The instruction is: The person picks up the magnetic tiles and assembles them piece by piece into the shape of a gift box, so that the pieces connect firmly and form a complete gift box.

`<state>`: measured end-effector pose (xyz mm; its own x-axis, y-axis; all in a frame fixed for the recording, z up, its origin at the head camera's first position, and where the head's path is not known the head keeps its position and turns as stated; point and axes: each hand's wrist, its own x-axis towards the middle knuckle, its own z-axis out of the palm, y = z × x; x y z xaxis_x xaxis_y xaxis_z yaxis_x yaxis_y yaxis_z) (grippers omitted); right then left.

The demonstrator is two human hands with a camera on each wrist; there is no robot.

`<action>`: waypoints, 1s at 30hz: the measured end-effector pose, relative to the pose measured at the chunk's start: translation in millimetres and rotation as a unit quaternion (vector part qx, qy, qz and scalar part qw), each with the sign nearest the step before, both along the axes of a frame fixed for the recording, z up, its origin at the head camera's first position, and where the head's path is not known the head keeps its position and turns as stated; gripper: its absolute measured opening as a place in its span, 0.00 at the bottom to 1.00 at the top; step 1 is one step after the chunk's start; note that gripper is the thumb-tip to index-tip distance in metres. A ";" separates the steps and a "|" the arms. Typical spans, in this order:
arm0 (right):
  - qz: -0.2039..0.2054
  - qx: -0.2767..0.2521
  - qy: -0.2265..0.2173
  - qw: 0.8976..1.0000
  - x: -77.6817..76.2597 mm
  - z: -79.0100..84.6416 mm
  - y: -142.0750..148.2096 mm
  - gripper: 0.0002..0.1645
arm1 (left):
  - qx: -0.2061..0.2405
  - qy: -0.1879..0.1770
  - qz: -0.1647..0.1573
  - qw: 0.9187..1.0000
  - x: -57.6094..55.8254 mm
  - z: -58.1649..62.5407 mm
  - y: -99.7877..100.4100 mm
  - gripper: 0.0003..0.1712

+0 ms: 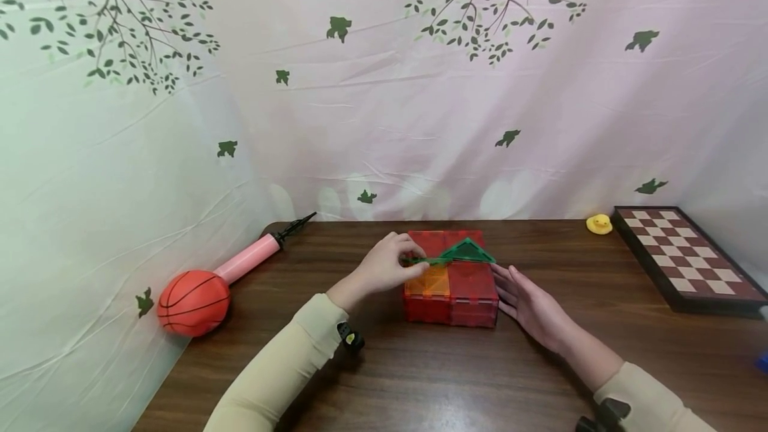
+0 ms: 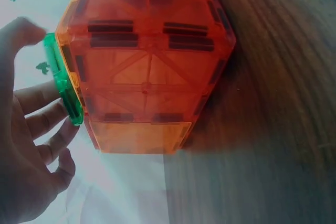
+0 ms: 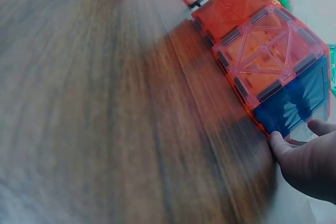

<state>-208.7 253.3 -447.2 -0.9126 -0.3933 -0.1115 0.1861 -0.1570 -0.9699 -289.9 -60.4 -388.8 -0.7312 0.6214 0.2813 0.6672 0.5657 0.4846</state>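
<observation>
A box built of translucent magnetic tiles (image 1: 474,313), mostly red with an orange tile on top and a blue one (image 3: 296,100) on its right side, stands on the table. On its top, my left hand (image 1: 389,262) pinches a green magnetic tile (image 2: 64,80), seen nearly edge-on. Beside that, a green triangular tile (image 1: 468,251) stands up over the right half. My right hand (image 1: 536,307) is at the box's right side with fingers extended; in the right wrist view its thumb meets the lower edge near the blue tile.
To the left lie a red basketball (image 1: 193,303) and a pink hand pump (image 1: 249,259). A yellow rubber duck (image 1: 599,224) and a checkered board (image 1: 684,252) sit at the back right. A printed cloth (image 1: 384,105) hangs behind the wooden table (image 1: 456,379).
</observation>
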 end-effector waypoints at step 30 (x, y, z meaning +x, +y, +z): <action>-0.001 0.007 0.007 1.000 -0.5 -1.1 -0.3 0.48 | 0.147 -0.101 0.010 0.984 -21.6 -9.1 -5.2 0.11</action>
